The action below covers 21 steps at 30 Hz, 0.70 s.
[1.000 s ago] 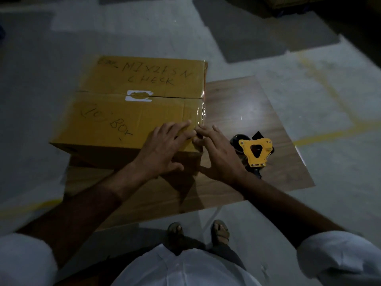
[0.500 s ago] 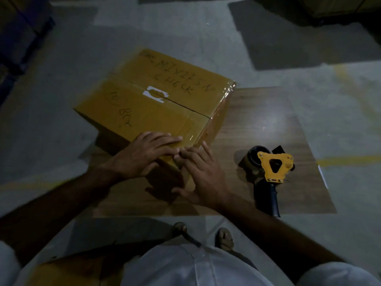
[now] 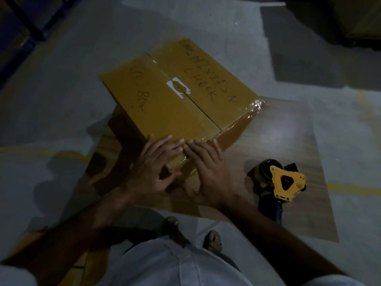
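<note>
A closed brown cardboard box (image 3: 177, 96) with handwriting and a taped seam lies on a low wooden board (image 3: 278, 141), turned at an angle. My left hand (image 3: 152, 170) lies flat with straight fingers on the box's near corner. My right hand (image 3: 208, 172) presses beside it, fingers spread over the shiny tape at the same corner and down the box's near side. A yellow and black tape dispenser (image 3: 282, 182) rests on the board to the right of my right hand, apart from it.
The board sits on a grey concrete floor (image 3: 61, 89) with yellow painted lines. Dark shelving or stacked goods stand at the far left and far right corners. My sandalled feet (image 3: 212, 242) are at the board's near edge.
The box has rotated clockwise on the board, its near corner now pointing at me. Both hands stayed flat on that corner. The dispenser has not moved.
</note>
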{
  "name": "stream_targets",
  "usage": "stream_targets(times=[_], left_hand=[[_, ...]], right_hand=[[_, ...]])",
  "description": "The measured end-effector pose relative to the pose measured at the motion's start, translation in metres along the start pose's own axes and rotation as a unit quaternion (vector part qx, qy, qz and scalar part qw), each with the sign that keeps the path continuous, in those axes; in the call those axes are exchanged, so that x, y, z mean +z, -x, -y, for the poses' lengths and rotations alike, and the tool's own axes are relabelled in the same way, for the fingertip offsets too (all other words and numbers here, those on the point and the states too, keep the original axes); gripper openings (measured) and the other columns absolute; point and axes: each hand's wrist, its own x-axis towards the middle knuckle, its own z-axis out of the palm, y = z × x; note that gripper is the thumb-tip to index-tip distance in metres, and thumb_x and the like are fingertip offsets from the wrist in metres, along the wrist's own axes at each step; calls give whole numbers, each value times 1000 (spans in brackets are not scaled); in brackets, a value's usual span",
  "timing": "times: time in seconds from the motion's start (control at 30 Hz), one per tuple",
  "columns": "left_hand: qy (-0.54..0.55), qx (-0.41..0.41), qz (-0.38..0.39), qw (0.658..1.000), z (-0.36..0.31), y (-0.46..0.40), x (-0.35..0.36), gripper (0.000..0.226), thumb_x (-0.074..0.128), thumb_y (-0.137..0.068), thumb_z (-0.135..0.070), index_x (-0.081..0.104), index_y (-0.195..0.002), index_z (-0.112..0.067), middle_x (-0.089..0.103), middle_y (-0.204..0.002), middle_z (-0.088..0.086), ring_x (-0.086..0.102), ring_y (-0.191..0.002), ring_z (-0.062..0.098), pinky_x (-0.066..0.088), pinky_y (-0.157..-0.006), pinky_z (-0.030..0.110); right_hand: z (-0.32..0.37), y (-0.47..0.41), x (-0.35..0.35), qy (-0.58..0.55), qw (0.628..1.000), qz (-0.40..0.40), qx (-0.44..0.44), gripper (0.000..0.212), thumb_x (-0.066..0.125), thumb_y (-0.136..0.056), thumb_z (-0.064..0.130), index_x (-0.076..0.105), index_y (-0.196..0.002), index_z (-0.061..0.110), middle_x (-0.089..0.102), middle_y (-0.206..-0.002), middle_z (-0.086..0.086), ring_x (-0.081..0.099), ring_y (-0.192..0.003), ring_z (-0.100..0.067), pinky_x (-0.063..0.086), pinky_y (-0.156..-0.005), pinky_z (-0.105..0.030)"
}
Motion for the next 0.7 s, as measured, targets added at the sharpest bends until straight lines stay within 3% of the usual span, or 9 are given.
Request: stream_targets(times=[0.13,0.23,0.33,0.47,0.5,0.57,0.63,0.7], left_hand=[[19,13,52,998,42,14,-49,61,73,-91,-30,54,-146,-10,45,-161,0,34,-153,24,21,-126,59],[0,18,93,996,57,10,-75,57,69,-94,-14,52,-148,-8,44,-160,4,35,-153,26,28,-124,57],[-48,5,71,996,48,5,-74,65,68,-90,9,51,-150,-8,43,-160,3,36,-152,24,32,-123,52],[-94,-50,15,994,32,11,-60,74,65,-86,20,47,-153,-8,42,-161,4,38,-150,26,35,-122,48],[-105,-63,5,992,28,11,-57,73,68,-87,15,47,-153,-7,42,-161,5,39,-150,27,36,-121,48],[-96,-71,17,993,18,5,-52,66,75,-94,-15,47,-153,-9,41,-161,5,37,-151,27,35,-122,51],[-43,-56,51,996,6,-8,-43,56,58,-103,-44,51,-151,-16,42,-160,0,36,-150,19,32,-123,47],[17,-60,33,998,-2,-22,-35,45,47,-106,-44,62,-141,-19,53,-151,-5,45,-144,13,38,-120,44]], right_hand=[[38,-23,10,6,999,30,-42,92,68,-83,54,38,-157,10,44,-155,-9,38,-145,-29,-1,-129,-53],[43,-46,9,64,994,55,-73,90,65,-86,53,35,-158,9,43,-154,-10,37,-143,-28,-4,-129,-53],[32,-37,4,85,995,51,-33,92,70,-89,45,28,-162,9,32,-166,-10,27,-154,-27,2,-129,-54],[1,-6,-15,78,995,45,38,88,65,-92,46,27,-164,12,25,-171,-6,19,-159,-22,2,-129,-54],[-6,-2,-22,73,995,40,47,86,66,-92,48,31,-162,13,29,-169,-4,23,-157,-21,6,-129,-54],[-16,-6,-33,26,997,28,63,72,65,-94,52,48,-154,17,44,-162,-1,38,-150,-19,20,-127,-53],[-25,-23,-41,-35,995,13,89,50,61,-98,54,67,-136,22,62,-144,5,54,-129,-16,40,-112,-50],[-30,-42,-44,-50,994,3,98,36,63,-99,52,77,-117,24,70,-123,7,58,-109,-15,46,-97,-49]])
